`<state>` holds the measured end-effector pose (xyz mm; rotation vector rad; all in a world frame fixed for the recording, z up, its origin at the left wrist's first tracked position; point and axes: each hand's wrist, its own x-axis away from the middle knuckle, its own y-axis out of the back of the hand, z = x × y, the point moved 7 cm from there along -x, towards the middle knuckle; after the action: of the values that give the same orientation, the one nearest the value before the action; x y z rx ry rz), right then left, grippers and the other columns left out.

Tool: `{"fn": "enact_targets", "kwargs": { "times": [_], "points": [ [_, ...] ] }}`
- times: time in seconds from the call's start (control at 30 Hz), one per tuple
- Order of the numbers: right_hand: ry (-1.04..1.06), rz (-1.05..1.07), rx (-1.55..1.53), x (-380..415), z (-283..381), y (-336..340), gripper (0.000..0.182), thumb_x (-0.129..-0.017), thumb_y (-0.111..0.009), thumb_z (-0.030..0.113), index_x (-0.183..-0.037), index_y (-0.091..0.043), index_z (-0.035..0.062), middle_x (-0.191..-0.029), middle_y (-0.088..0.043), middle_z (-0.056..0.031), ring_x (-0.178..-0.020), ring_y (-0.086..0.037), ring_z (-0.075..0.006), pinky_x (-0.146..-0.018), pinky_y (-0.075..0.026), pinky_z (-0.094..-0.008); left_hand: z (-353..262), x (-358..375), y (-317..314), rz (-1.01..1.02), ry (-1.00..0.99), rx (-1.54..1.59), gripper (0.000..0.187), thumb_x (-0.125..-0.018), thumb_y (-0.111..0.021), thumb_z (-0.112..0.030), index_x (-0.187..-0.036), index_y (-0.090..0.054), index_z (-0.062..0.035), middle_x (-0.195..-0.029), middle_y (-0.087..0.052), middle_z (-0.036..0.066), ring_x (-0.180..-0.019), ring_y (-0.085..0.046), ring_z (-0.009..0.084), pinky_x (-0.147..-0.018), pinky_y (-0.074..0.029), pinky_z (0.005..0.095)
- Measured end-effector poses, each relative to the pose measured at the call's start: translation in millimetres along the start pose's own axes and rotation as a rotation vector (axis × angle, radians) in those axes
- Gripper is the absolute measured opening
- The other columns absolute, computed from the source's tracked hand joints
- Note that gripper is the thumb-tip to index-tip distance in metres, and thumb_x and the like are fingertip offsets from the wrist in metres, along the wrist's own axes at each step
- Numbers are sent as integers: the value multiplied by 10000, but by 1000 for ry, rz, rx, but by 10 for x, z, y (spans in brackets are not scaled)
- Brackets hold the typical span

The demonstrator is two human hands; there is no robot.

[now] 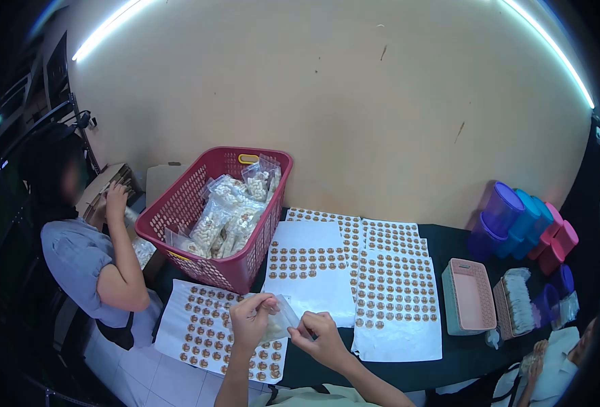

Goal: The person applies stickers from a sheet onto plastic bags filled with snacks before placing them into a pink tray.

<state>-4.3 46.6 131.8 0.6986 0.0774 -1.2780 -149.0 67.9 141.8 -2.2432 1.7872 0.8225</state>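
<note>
Near the front of the table, my left hand (251, 319) is closed on the upper left part of a small clear plastic bag (283, 317). The fingers of my right hand (318, 334) pinch the bag's right edge. Pale contents show low in the bag, partly behind my left hand. Beneath and around my hands lie white sheets (398, 342) with rows of round brown stickers. A dark red basket (245, 268) behind my left hand holds several filled clear bags (228, 197).
A person (86, 264) stands at the left beside cardboard boxes (103, 186). On the right are a pink and green basket (473, 295), a smaller basket of plastic bags (517, 302), and stacked purple, blue and pink containers (503, 207). Another person (544, 363) is at the lower right.
</note>
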Motion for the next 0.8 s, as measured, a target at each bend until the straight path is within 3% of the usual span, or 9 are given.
{"fn": "enact_targets", "kwargs": {
  "times": [0.23, 0.3, 0.4, 0.47, 0.53, 0.63, 0.7, 0.77, 0.8],
  "points": [
    [-230, 349, -366, 333, -437, -330, 258, -780, -599, 164, -607, -470, 22, -569, -462, -3, -548, -431, -88, -595, -347, -208, 478, -209, 796, -498, 114, 447, 213, -881, -471, -148, -691, -491, -54, -579, -424, -44, -505, -400, 30, -460, -340, 189],
    [-575, 362, -832, 491, -884, -558, 215, -813, -581, 224, -772, -542, 17, -677, -504, -3, -618, -451, -83, -606, -359, -217, 438, -251, 767, -403, 115, 703, 227, -910, -419, -207, -727, -478, -85, -557, -411, -44, -480, -373, 33, -458, -302, 191],
    [-742, 241, -1174, 413, -755, -681, 324, -828, -563, 282, -992, -517, 6, -809, -524, -32, -702, -474, -86, -630, -379, -215, 125, -213, 34, 279, 205, 1638, 248, -923, -365, -264, -805, -495, -89, -569, -432, -40, -493, -409, 71, -551, -325, 209],
    [-717, 367, -1246, 452, -607, -736, 331, -834, -553, 288, -1021, -510, 19, -839, -536, -31, -726, -486, -78, -642, -391, -209, 141, -139, -313, 371, 328, 1775, 276, -925, -348, -289, -821, -501, -84, -574, -435, -40, -503, -423, 84, -588, -337, 220],
    [-617, 588, -1339, 586, -672, -842, 298, -846, -533, 279, -987, -533, 16, -827, -579, -46, -718, -521, -72, -634, -413, -203, 240, -69, -616, 415, 494, 2413, 311, -925, -327, -310, -885, -520, -69, -610, -447, -33, -565, -449, 81, -634, -349, 240],
    [-563, 590, -966, 506, -444, -445, 269, -849, -528, 279, -902, -557, 17, -724, -582, -39, -634, -524, -79, -591, -419, -203, 610, 204, -917, 342, 821, 2330, 352, -909, -349, -348, -999, -525, -56, -675, -489, 6, -647, -485, 110, -669, -377, 269],
    [-611, 375, -932, 588, -714, -237, 245, -861, -511, 256, -834, -561, 19, -668, -575, -40, -596, -533, -91, -565, -428, -216, 805, 471, -986, 266, 1019, 2151, 572, -868, -305, -510, -1171, -433, -43, -1044, -526, 128, -1001, -491, 226, -879, -367, 370],
    [-596, 141, -946, 526, -739, 33, 240, -868, -500, 243, -834, -558, 13, -686, -579, -52, -625, -543, -98, -593, -435, -221, 738, 591, -837, 281, 999, 1446, 642, -859, -254, -553, -1223, -360, -35, -1203, -435, 157, -1150, -396, 245, -941, -320, 448],
    [-598, 136, -948, 533, -749, 38, 240, -868, -500, 243, -834, -558, 13, -686, -579, -52, -625, -543, -98, -593, -435, -221, 804, 673, -857, 358, 1033, 1532, 677, -856, -244, -567, -1253, -304, -22, -1249, -388, 159, -1196, -343, 255, -973, -289, 455]
  ]
}}
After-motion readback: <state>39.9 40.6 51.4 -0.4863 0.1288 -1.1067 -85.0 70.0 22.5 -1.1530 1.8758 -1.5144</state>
